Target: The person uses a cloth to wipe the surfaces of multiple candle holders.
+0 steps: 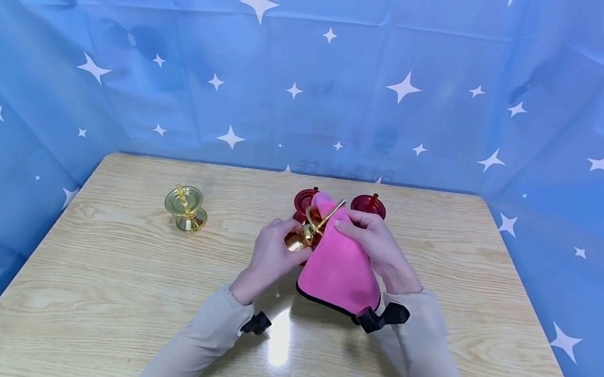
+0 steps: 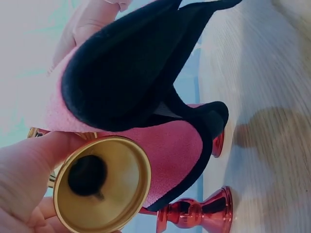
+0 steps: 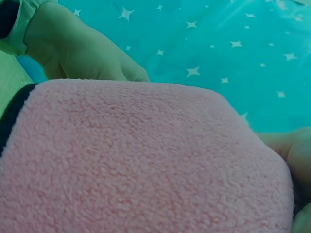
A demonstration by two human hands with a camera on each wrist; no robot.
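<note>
My left hand (image 1: 275,248) grips a gold candle holder (image 1: 295,244) by its flared foot, tilted in the air so its stem end points up and right. In the left wrist view the hollow underside of the holder's foot (image 2: 131,194) faces the camera. A pink cloth (image 1: 343,268) with black edging hangs from my right hand (image 1: 376,243), whose thumb and fingers pinch it beside the holder's upper part. In the right wrist view the fleecy cloth (image 3: 146,155) covers most of the frame and hides the holder.
Behind the hands stand two red metallic holders, one at the back middle (image 1: 303,200) partly covered by the cloth, another (image 1: 365,203) to its right. Another gold holder (image 1: 186,207) stands at the left on the wooden table (image 1: 100,290). A blue starry curtain (image 1: 269,85) surrounds the table.
</note>
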